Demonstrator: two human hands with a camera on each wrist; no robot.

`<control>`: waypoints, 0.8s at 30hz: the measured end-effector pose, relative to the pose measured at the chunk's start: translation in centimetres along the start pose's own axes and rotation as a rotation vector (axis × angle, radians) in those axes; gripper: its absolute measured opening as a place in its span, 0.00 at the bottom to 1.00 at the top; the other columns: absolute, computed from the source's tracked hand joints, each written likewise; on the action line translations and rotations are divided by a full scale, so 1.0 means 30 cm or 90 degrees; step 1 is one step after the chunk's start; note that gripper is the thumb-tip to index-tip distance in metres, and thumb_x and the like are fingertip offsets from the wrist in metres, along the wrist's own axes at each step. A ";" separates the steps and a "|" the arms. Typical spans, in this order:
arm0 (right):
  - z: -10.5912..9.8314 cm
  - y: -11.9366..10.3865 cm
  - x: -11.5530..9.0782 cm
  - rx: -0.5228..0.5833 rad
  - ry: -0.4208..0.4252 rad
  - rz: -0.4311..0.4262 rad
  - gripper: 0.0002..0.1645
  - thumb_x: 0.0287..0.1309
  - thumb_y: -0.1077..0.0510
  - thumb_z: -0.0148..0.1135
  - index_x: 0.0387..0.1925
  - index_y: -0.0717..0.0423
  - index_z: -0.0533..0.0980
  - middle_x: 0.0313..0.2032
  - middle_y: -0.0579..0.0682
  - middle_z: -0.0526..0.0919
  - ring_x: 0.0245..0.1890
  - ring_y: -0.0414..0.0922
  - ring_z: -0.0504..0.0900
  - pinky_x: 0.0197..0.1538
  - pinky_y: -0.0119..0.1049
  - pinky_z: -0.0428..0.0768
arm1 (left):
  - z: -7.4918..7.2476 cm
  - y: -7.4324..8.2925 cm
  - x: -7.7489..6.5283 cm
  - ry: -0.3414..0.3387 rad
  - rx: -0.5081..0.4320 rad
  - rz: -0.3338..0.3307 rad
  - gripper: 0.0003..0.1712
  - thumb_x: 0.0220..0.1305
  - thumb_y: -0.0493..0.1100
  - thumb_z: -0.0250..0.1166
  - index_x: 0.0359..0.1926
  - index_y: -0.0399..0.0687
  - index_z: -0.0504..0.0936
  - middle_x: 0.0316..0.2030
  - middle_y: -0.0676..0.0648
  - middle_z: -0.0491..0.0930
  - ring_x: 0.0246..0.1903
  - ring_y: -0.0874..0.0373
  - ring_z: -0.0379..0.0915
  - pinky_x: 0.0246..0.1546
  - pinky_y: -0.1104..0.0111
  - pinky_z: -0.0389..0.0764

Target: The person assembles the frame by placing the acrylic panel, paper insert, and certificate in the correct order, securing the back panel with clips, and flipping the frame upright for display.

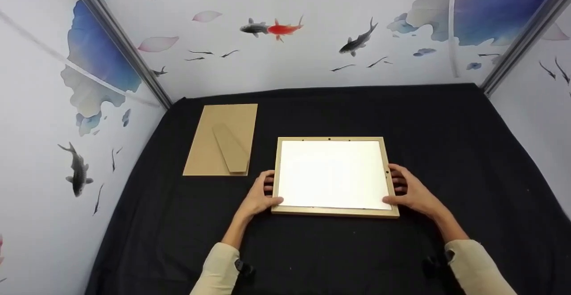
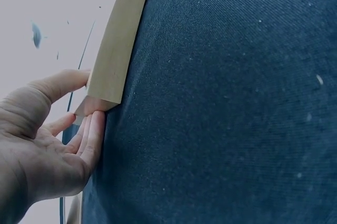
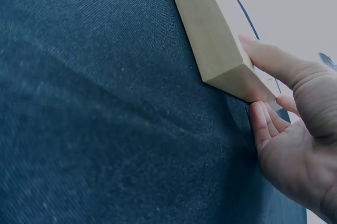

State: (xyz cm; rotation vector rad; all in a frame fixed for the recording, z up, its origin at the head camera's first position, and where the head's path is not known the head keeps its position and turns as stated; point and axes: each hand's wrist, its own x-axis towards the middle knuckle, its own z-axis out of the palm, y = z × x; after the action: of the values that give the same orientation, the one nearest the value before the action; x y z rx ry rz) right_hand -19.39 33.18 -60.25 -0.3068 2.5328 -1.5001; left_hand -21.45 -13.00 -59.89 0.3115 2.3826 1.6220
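A light wooden picture frame [image 1: 334,212] lies flat on the black cloth, with a bright white sheet [image 1: 332,174] filling its inside. Small dark dots mark the frame's rim. My left hand [image 1: 258,197] grips the left side, thumb on top near the lower corner and fingers against the outer edge. On the opposite side, my right hand [image 1: 412,194] holds the frame the same way. Both wrist views show the frame's thick side [image 2: 113,50] and fingertips touching its end face [image 3: 247,84]. Farther left rests a brown backing board [image 1: 200,152] with a stand leg [image 1: 232,150] on it.
Black cloth [image 1: 330,259] covers the table. White panels [image 1: 303,63] printed with fish and petals enclose it at the back and sides, with metal posts [image 1: 120,40] at the corners. The backing board lies close beyond my left hand.
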 end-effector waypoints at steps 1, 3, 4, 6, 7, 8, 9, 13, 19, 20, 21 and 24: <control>0.000 -0.005 0.001 -0.003 0.007 -0.005 0.61 0.51 0.58 0.81 0.77 0.62 0.53 0.65 0.65 0.66 0.60 0.59 0.71 0.58 0.51 0.74 | 0.000 0.003 0.000 0.001 0.004 0.002 0.48 0.55 0.30 0.76 0.73 0.37 0.61 0.62 0.33 0.66 0.57 0.38 0.69 0.52 0.49 0.78; -0.001 -0.018 0.002 -0.006 0.020 -0.015 0.58 0.52 0.61 0.79 0.76 0.65 0.54 0.63 0.68 0.68 0.59 0.61 0.73 0.56 0.49 0.76 | 0.000 0.009 0.001 0.001 0.011 0.006 0.47 0.55 0.31 0.76 0.73 0.38 0.62 0.62 0.34 0.67 0.57 0.39 0.70 0.52 0.49 0.77; -0.002 -0.031 0.002 -0.006 0.024 -0.019 0.57 0.52 0.62 0.79 0.75 0.67 0.55 0.63 0.69 0.68 0.58 0.62 0.73 0.55 0.49 0.77 | -0.001 0.012 0.002 0.001 0.015 0.011 0.47 0.55 0.32 0.76 0.73 0.38 0.62 0.61 0.34 0.67 0.56 0.39 0.70 0.52 0.49 0.77; -0.004 -0.059 -0.001 -0.005 0.029 -0.025 0.55 0.52 0.65 0.78 0.74 0.69 0.56 0.62 0.71 0.69 0.58 0.64 0.73 0.54 0.48 0.78 | -0.004 0.015 0.004 -0.001 0.021 0.024 0.46 0.55 0.32 0.76 0.72 0.37 0.63 0.60 0.33 0.68 0.55 0.37 0.71 0.51 0.48 0.77; -0.005 -0.074 -0.002 -0.004 0.029 -0.028 0.54 0.52 0.65 0.78 0.74 0.71 0.56 0.61 0.71 0.69 0.57 0.65 0.73 0.53 0.48 0.78 | -0.007 0.015 0.005 -0.004 0.020 0.028 0.46 0.56 0.32 0.76 0.72 0.36 0.63 0.60 0.32 0.68 0.55 0.37 0.72 0.51 0.47 0.77; -0.006 -0.089 -0.004 -0.002 0.029 -0.029 0.53 0.52 0.66 0.78 0.73 0.72 0.56 0.61 0.72 0.69 0.57 0.65 0.73 0.53 0.48 0.79 | -0.011 0.014 0.007 -0.007 0.019 0.031 0.46 0.56 0.32 0.76 0.72 0.36 0.63 0.60 0.32 0.68 0.55 0.36 0.72 0.51 0.47 0.77; -0.006 -0.104 -0.006 0.000 0.028 -0.030 0.53 0.53 0.66 0.77 0.73 0.72 0.57 0.60 0.72 0.70 0.57 0.65 0.73 0.52 0.47 0.79 | -0.017 0.013 0.008 -0.008 0.017 0.033 0.45 0.56 0.32 0.76 0.72 0.35 0.63 0.60 0.31 0.69 0.54 0.35 0.73 0.51 0.46 0.77; -0.004 -0.111 -0.015 0.009 0.031 -0.034 0.52 0.55 0.65 0.77 0.73 0.73 0.56 0.60 0.72 0.70 0.56 0.65 0.73 0.51 0.40 0.79 | -0.049 0.010 0.011 0.039 -0.004 0.022 0.41 0.59 0.35 0.75 0.70 0.35 0.66 0.58 0.30 0.73 0.52 0.35 0.76 0.50 0.47 0.79; 0.000 -0.115 -0.014 0.033 0.034 -0.014 0.52 0.54 0.65 0.77 0.73 0.72 0.56 0.62 0.72 0.70 0.58 0.64 0.73 0.54 0.40 0.77 | -0.153 0.009 0.001 0.261 -0.076 -0.009 0.39 0.57 0.36 0.77 0.67 0.32 0.70 0.54 0.30 0.77 0.51 0.37 0.78 0.50 0.52 0.80; -0.001 -0.118 -0.015 0.034 0.034 -0.009 0.52 0.54 0.65 0.77 0.73 0.72 0.57 0.62 0.71 0.70 0.58 0.64 0.73 0.54 0.41 0.77 | -0.170 0.005 -0.002 0.290 -0.088 -0.013 0.40 0.56 0.36 0.78 0.67 0.32 0.70 0.55 0.30 0.77 0.52 0.37 0.77 0.52 0.51 0.78; -0.002 -0.118 -0.015 0.033 0.034 -0.006 0.52 0.54 0.65 0.77 0.73 0.72 0.57 0.62 0.71 0.70 0.58 0.64 0.73 0.55 0.42 0.76 | -0.186 -0.002 -0.006 0.314 -0.097 -0.015 0.41 0.56 0.36 0.78 0.67 0.32 0.69 0.56 0.29 0.75 0.54 0.37 0.76 0.55 0.50 0.76; -0.005 -0.117 -0.020 0.031 0.038 -0.001 0.51 0.55 0.64 0.77 0.73 0.72 0.58 0.61 0.71 0.71 0.58 0.63 0.73 0.54 0.41 0.76 | -0.223 -0.041 -0.009 0.360 -0.129 -0.035 0.44 0.57 0.38 0.78 0.69 0.33 0.66 0.61 0.30 0.70 0.60 0.37 0.69 0.61 0.49 0.69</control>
State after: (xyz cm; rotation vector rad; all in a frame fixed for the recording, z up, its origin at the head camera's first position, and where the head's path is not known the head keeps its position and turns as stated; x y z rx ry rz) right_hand -18.57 31.82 -57.07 -0.2615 2.5367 -1.5916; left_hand -23.35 -19.42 -58.64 -0.2890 2.5292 2.1223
